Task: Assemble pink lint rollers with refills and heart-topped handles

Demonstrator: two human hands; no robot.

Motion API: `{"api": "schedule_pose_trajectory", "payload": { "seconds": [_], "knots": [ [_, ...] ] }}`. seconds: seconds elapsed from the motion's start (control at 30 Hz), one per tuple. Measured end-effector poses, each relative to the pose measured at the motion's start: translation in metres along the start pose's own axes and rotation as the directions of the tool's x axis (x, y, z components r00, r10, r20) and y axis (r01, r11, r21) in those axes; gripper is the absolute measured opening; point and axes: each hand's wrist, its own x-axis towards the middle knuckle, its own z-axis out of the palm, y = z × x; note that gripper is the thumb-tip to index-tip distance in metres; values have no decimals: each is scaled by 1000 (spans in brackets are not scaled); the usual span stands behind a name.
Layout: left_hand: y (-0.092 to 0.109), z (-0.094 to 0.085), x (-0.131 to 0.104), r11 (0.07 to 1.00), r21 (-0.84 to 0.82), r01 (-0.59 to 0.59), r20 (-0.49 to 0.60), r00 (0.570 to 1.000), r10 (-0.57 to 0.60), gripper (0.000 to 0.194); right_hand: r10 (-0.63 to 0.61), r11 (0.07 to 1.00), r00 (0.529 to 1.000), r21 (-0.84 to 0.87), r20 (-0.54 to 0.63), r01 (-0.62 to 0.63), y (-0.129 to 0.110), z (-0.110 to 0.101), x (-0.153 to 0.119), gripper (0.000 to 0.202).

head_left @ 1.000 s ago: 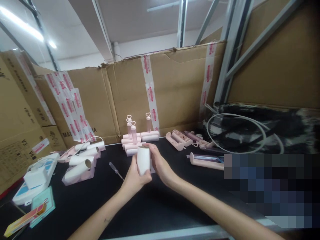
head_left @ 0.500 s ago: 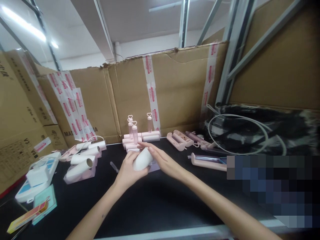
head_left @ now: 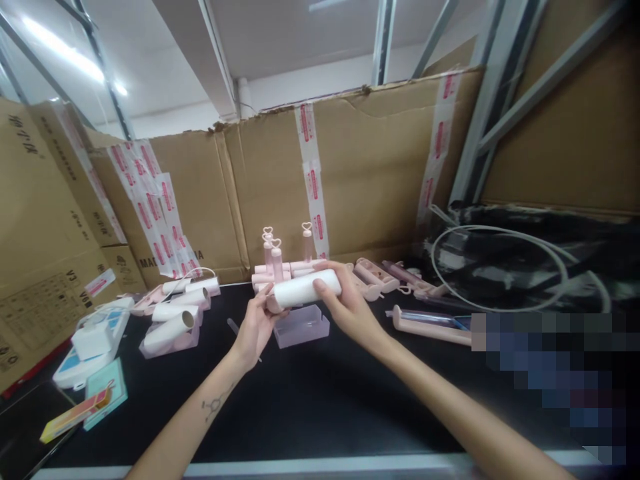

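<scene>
2 bare hands hold 1 white roll [head_left: 305, 288] at the centre, aslant, its right end a little higher. The left hand [head_left: 251, 331] pinches the left end, where a pinkish edge shows. The right hand [head_left: 350, 305] wraps the right end, thumb pressed on the near side; its far fingers are mostly hidden.

The step in hand looks like steadying or turning the roll in the air. From this grip, any next move would seem to call for both hands acting together, and for care over the tray beneath. Whether the roll is fixed to the pinkish edge, I cannot tell.

Taking the roll as the clock's centre, a see-through lilac tray [head_left: 303, 330] sits at 6 o'clock on the black table [head_left: 350, 413]. At 8 o'clock a screwdriver [head_left: 233, 327] lies partly behind the left hand. Further out, between 8 and 9, more white rolls [head_left: 167, 333] rest in and near a second tray, with a power strip [head_left: 70, 360] beyond them. At 11 to 12 stand pink tubes [head_left: 278, 265] with heart-shaped tops. Pink cases [head_left: 367, 288] lie at 3; past them is a looped pale cable [head_left: 500, 228]. A cardboard wall [head_left: 375, 173] rises at 12.
</scene>
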Motion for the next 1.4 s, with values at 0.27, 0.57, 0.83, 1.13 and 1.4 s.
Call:
{"api": "schedule_pose_trajectory", "payload": {
  "seconds": [0.27, 0.57, 0.83, 1.13, 1.4],
  "knots": [
    [-2, 0, -1, 995, -82, -56, -9, 998, 55, 46, -193, 962, 980, -189, 53, 199, 4, 9, -6, 23],
    [-3, -4, -3, 957, 248, -150, 67, 988, 137, 69, -195, 972, 981, -138, -11, 192, 7, 22, -16, 25],
    [-2, -15, 0, 643, 699, -314, 163, 945, 283, 75, -168, 980, 945, -57, 281, 191, -9, 19, -21, 45],
    [1, -1, -5, 912, 411, 2, -28, 1000, 10, 59, -42, 999, 945, -12, 323, 48, -28, -15, -9, 46],
    [25, -16, -2, 973, -141, 185, -32, 981, -192, 46, 368, 247, 921, -968, 128, 36, 45, -110, -53, 14]
  ]
}}
